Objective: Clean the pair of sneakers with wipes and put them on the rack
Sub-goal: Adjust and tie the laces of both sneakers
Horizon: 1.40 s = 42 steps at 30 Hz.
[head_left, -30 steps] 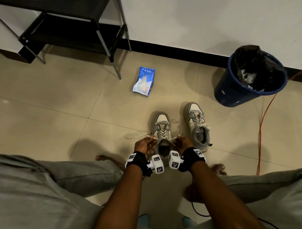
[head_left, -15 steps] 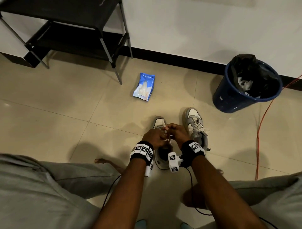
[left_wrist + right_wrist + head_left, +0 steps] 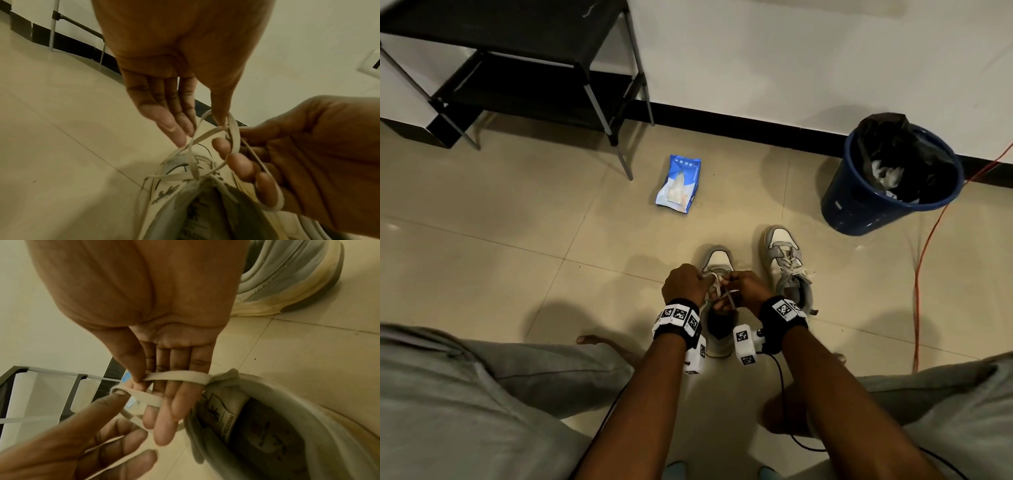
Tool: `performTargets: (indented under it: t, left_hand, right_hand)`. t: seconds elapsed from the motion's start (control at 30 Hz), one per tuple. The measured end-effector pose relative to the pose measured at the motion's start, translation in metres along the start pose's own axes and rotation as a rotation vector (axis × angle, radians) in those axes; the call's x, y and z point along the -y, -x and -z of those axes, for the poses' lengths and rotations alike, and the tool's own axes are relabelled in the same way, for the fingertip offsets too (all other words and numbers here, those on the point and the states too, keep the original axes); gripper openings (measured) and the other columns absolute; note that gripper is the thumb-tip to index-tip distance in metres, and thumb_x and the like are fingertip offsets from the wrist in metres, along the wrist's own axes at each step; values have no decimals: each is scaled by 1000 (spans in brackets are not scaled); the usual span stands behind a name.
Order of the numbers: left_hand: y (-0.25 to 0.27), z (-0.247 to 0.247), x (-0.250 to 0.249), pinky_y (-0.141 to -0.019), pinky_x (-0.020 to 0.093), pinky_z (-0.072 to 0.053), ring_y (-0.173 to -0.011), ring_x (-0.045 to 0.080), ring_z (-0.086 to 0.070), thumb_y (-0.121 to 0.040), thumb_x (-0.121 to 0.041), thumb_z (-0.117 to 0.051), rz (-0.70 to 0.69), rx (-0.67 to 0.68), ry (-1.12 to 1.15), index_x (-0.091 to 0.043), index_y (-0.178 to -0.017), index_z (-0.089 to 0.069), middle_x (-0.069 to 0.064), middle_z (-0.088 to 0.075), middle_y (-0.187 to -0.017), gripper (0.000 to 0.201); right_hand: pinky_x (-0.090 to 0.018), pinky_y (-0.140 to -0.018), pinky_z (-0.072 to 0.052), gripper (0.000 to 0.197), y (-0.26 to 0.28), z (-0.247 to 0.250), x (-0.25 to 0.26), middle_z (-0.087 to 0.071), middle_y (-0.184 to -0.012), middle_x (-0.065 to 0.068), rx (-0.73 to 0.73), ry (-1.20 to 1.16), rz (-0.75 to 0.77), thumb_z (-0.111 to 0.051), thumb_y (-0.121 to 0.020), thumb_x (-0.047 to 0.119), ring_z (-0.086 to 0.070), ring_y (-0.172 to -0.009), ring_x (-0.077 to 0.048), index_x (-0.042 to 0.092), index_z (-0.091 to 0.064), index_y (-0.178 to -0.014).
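Two grey-and-white sneakers stand side by side on the tiled floor. Both my hands are over the left sneaker [image 3: 717,260], working its pale shoelace [image 3: 205,134]. My right hand [image 3: 144,381] pinches a loop of lace [image 3: 176,374] between thumb and forefinger, with the lace wrapped across its fingers. My left hand [image 3: 201,129] has the lace hooked round one fingertip, and another strand runs through its curled fingers. In the head view, left hand [image 3: 685,284] and right hand [image 3: 746,287] nearly touch. The right sneaker [image 3: 787,270] stands alone, laces tied. A blue wipes pack [image 3: 678,185] lies farther out.
A black shoe rack [image 3: 517,68] stands against the wall at the far left. A blue bin [image 3: 893,178] with a black liner and used wipes is at the far right. An orange cable [image 3: 917,274] runs along the floor on the right. My legs frame the sneakers.
My hands went from pulling the lace ends apart at the left sneaker's collar to meeting above its tongue, crossing and looping the lace.
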<state>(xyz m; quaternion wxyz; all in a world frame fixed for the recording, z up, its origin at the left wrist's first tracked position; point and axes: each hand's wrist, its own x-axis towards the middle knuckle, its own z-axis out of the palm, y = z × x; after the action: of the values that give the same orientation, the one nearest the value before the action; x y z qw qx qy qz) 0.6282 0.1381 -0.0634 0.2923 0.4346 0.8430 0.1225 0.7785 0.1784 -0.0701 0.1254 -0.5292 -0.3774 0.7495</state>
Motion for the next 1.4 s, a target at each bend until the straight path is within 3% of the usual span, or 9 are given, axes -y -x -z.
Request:
performTargets:
  t: [0.13,0.27,0.53,0.8,0.9,1.0,1.17,1.27,1.4]
  left_hand:
    - [0,-9,1,-66,32,-51,-80,34,-70,-63,-76,-69,224,187,242,-6,-88,-72,12,-73,-85,74]
    - [1,-4,1,-51,29,-56,-61,28,-72,-73,-33,-84,352,375,679,5,-82,-71,18,-73,-72,41]
    - [-17,29,13,-48,22,-50,-55,21,-70,-76,-5,-78,291,231,775,-3,-68,-74,13,-71,-62,9]
    - [-17,7,74,-38,17,-45,-35,8,-58,-97,-4,-56,594,144,941,-3,-76,-61,9,-62,-60,22]
    - [-8,-5,67,-48,25,-46,-47,21,-63,-95,-19,-64,600,136,1145,0,-80,-63,18,-63,-69,25]
    - [-2,-12,50,-58,29,-49,-66,26,-65,-84,-37,-76,544,188,1141,2,-89,-69,17,-71,-78,40]
    - [-5,-21,38,-50,18,-49,-53,12,-61,-77,-6,-81,442,343,1076,2,-98,-71,4,-68,-65,24]
    - [-7,-21,36,-49,17,-47,-54,11,-61,-77,-6,-81,421,345,1047,-9,-85,-71,1,-69,-61,13]
    - [-11,-19,36,-48,17,-49,-59,12,-63,-84,-3,-72,424,342,1084,-13,-89,-68,-2,-72,-65,12]
  right_hand:
    - [-42,-63,-55,13,0,-4,-1,-63,-71,-23,-31,95,-10,-49,-85,-10,-63,-59,-33,-3,-60,-86]
    - [-22,-48,-49,21,2,-5,6,-64,-52,-4,-74,258,89,-60,-76,-17,-61,-48,-18,1,-67,-69]
    - [-29,-68,-60,20,11,29,22,-74,-81,-16,-260,514,407,-77,-69,-7,-69,-66,-15,3,-76,-86]
    - [-26,-89,-44,17,23,59,-12,-74,-98,-9,-548,945,186,-68,-80,7,-65,-99,-26,13,-78,-93]
    - [-28,-90,-48,19,20,53,-21,-73,-97,-4,-642,790,197,-71,-80,14,-66,-96,-24,17,-76,-98]
    - [-39,-68,-58,22,2,43,-26,-71,-68,-6,-696,555,108,-71,-76,37,-68,-64,-26,14,-72,-73]
    - [-21,-39,-38,51,-25,13,-48,-57,-52,-8,-418,47,-219,-75,-73,52,-48,-35,-18,4,-59,-66]
    - [-33,-49,-52,62,-46,18,-66,-69,-67,-9,-450,-5,-209,-90,-45,53,-65,-56,-25,3,-68,-74]
    - [-31,-65,-54,17,-45,18,-50,-66,-88,-9,-445,-76,-166,-76,-72,22,-62,-73,-21,13,-65,-81]
